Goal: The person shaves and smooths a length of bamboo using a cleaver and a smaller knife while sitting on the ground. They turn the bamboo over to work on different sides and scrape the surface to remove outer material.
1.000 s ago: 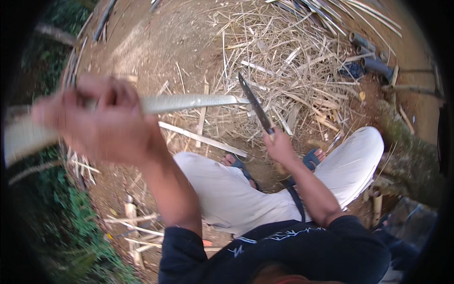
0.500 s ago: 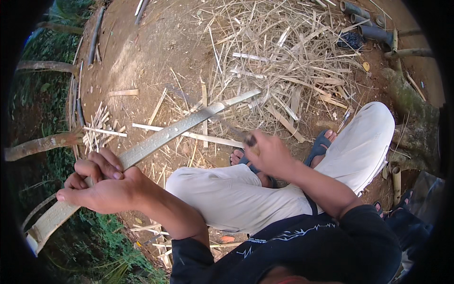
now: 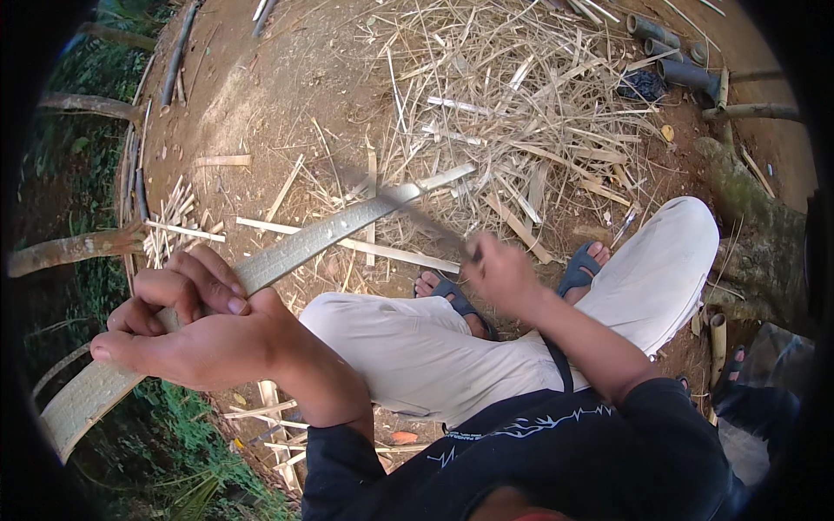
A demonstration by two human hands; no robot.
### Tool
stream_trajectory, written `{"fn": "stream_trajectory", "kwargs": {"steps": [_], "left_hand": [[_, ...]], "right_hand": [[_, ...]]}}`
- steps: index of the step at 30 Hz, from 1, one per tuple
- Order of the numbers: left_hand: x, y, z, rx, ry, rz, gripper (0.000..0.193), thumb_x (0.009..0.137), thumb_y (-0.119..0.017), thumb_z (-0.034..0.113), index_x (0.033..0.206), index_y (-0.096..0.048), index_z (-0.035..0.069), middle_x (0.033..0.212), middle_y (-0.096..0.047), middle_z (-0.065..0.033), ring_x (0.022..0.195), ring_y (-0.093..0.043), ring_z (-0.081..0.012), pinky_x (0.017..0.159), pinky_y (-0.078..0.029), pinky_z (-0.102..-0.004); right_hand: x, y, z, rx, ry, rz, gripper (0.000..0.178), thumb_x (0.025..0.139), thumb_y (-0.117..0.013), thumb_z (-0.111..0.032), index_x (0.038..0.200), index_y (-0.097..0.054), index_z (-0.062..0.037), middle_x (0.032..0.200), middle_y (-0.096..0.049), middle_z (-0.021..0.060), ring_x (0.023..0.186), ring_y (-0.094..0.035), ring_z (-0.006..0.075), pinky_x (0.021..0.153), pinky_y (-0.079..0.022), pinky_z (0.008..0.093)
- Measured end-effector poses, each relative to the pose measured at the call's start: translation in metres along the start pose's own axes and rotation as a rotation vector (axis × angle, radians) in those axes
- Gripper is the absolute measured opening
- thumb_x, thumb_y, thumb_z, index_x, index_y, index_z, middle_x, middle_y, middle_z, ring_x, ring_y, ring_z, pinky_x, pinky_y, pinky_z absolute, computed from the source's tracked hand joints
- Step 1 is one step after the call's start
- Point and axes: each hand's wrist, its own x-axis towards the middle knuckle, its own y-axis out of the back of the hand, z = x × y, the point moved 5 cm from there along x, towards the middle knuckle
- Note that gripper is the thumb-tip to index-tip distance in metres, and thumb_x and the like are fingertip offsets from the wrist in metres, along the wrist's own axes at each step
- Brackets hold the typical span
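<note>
A long, pale split bamboo strip (image 3: 304,241) slants from the lower left up toward the middle. My left hand (image 3: 208,334) is wrapped round its near part, thumb along one edge and fingers curled over the other. My right hand (image 3: 506,280) grips the handle of a knife (image 3: 432,229), just above my knees. The blade crosses over the far part of the strip and is smeared by motion. Whether its edge touches the bamboo I cannot tell. The strip narrows at its far end, past a small node.
A heap of bamboo shavings (image 3: 521,113) covers the ground ahead. Short cut sticks (image 3: 181,215) lie at left near a branch fence and green plants. Dark bamboo tubes (image 3: 686,74) and a mossy trunk (image 3: 747,200) are at right. My sandalled feet rest below the heap.
My left hand and the strip's near end have shifted slightly. The knife blade has swung to lie across the strip, and my right hand has moved a little to the right.
</note>
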Motion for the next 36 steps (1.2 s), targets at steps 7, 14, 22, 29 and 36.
{"fn": "stream_trajectory", "kwargs": {"steps": [7,14,22,29,36], "left_hand": [[0.01,0.014,-0.009,0.023,-0.019,0.013,0.049,0.103,-0.033,0.047,0.069,-0.026,0.012,0.052,-0.022,0.0,0.039,-0.017,-0.0099,0.035,-0.015,-0.024],[0.013,0.012,-0.013,-0.005,0.003,0.003,0.047,0.102,-0.033,0.043,0.067,-0.026,0.012,0.051,-0.022,0.0007,0.039,-0.018,-0.0098,0.034,-0.016,-0.0242],[0.016,0.016,-0.014,0.061,-0.021,0.023,0.046,0.101,-0.033,0.04,0.066,-0.023,0.013,0.052,-0.022,-0.0001,0.04,-0.018,-0.0106,0.035,-0.015,-0.0246],[0.024,0.011,-0.02,0.011,0.015,0.03,0.047,0.102,-0.033,0.042,0.066,-0.025,0.013,0.052,-0.023,-0.0005,0.04,-0.018,-0.0106,0.036,-0.017,-0.0258],[0.026,0.02,-0.026,0.002,0.023,0.035,0.044,0.101,-0.035,0.037,0.066,-0.023,0.014,0.053,-0.021,-0.0004,0.042,-0.016,-0.0113,0.037,-0.015,-0.0258]], "right_hand": [[-0.009,-0.002,-0.038,0.013,0.059,-0.015,0.033,0.086,-0.063,-0.022,0.107,-0.055,0.0024,0.081,-0.065,0.024,0.075,-0.067,0.0404,0.066,-0.054,0.0468],[0.035,-0.018,0.115,-0.275,-0.327,-0.061,0.032,0.083,-0.067,-0.019,0.1,-0.055,0.004,0.08,-0.065,0.0277,0.076,-0.066,0.0417,0.069,-0.053,0.0469],[0.017,-0.03,0.039,-0.078,0.045,-0.001,0.035,0.081,-0.069,-0.015,0.107,-0.053,-0.0001,0.083,-0.066,0.0222,0.076,-0.066,0.0412,0.068,-0.053,0.0475],[0.032,-0.043,0.22,-0.331,-0.551,-0.171,0.034,0.085,-0.064,-0.023,0.101,-0.06,0.0073,0.086,-0.066,0.0295,0.083,-0.067,0.0439,0.077,-0.054,0.049],[0.027,-0.038,0.083,-0.11,-0.279,-0.025,0.03,0.084,-0.064,-0.022,0.099,-0.058,0.0032,0.077,-0.066,0.0258,0.076,-0.066,0.0427,0.069,-0.054,0.0477]]}}
